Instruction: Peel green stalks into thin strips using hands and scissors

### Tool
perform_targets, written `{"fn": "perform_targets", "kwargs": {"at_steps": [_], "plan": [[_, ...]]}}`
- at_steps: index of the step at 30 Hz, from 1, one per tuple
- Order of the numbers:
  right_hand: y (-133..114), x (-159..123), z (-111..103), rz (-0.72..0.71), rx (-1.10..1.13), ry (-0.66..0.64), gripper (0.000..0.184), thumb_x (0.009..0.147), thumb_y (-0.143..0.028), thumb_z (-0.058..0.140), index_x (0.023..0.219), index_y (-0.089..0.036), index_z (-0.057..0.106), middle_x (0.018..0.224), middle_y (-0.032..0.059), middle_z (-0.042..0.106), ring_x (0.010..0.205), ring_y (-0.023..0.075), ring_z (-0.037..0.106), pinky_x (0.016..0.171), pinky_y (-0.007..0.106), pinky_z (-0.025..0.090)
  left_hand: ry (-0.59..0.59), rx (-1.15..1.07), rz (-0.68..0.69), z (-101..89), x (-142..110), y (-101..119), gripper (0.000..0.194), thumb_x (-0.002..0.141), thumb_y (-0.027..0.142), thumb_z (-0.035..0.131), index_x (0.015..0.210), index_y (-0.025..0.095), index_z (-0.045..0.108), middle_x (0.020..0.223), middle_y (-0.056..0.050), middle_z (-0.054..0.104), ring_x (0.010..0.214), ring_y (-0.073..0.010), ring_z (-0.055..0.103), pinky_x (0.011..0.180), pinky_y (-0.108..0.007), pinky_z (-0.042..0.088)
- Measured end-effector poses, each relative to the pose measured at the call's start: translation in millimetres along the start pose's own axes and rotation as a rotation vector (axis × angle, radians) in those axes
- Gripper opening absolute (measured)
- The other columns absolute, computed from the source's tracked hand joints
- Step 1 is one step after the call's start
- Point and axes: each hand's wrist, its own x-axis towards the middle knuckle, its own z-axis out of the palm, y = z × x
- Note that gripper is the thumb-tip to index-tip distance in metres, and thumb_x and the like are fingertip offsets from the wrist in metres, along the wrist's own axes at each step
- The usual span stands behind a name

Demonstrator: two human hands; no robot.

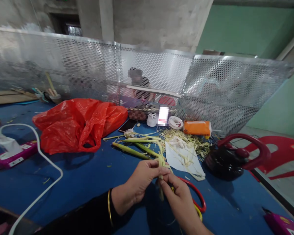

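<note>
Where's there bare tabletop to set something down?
Mostly bare: blue tabletop between the curved white cable and left hand, in front of the red plastic bag, bar small green scraps. Also the stretch between the curved red handle and magenta plastic block. Crowded: beyond that hand, green stalks, white paper sheet, pale shredded plant pile.

Grey wall (154, 24) and green wall (235, 29) behind perforated metal screen (88, 65)

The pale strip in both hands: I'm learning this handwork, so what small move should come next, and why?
Perhaps a gentle downward tug by the right hand to straighten the pale strip: the left hand pinches it higher up, and it hangs below both.
</note>
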Motion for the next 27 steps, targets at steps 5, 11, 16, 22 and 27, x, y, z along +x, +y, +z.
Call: {"fn": "perform_targets", "kwargs": {"at_steps": [5,11,16,22,27], "plan": [[-3,1,-4,0.032,0.092,-0.062,0.028,0.087,-0.034,0.051,0.063,-0.020,0.046,0.064,-0.0013,0.046,0.059,0.0136,0.042,0.055,0.024,0.038,-0.009,0.106,0.043,-0.3,-1,4,0.025,0.065,0.034,0.077,0.070,0.010,0.073,0.070,-0.006,0.067,0.066,-0.0134,0.057,0.065,-0.023,0.042],[-11,-3,-5,-0.062,0.099,-0.071,0.019,0.078,-0.020,0.051,0.061,-0.021,0.043,0.072,0.0013,0.053,0.079,0.0183,0.053,0.073,0.027,0.042,-0.002,0.153,0.075,-1.8,0,7,0.024,0.070,0.035,0.072,0.066,0.011,0.071,0.062,-0.004,0.064,0.059,-0.0121,0.053,0.059,-0.023,0.040],[-19,-6,-3,-0.102,0.171,-0.081,0.015,0.073,-0.017,0.049,0.060,-0.021,0.044,0.076,0.0019,0.056,0.080,0.0184,0.053,0.076,0.028,0.042,0.033,0.129,0.049,-1.8,1,9,0.026,0.065,0.036,0.076,0.064,0.011,0.071,0.059,-0.003,0.062,0.054,-0.0099,0.050,0.054,-0.021,0.037],[-24,-8,-6,-0.108,0.197,-0.211,0.014,0.071,-0.016,0.050,0.060,-0.021,0.042,0.078,0.0031,0.057,0.078,0.0179,0.056,0.072,0.028,0.043,0.075,0.057,0.009,-3.3,1,10,0.026,0.064,0.035,0.080,0.075,0.012,0.074,0.068,-0.005,0.070,0.061,-0.0118,0.059,0.055,-0.019,0.041],[-31,-9,-8,-0.102,0.163,-0.306,0.014,0.072,-0.017,0.050,0.060,-0.020,0.044,0.075,0.0036,0.058,0.073,0.0173,0.056,0.067,0.027,0.043,0.117,0.028,0.011,-3.1,1,12,0.028,0.059,0.032,0.084,0.077,0.012,0.074,0.069,-0.005,0.072,0.069,-0.0138,0.064,0.072,-0.022,0.048]]}}
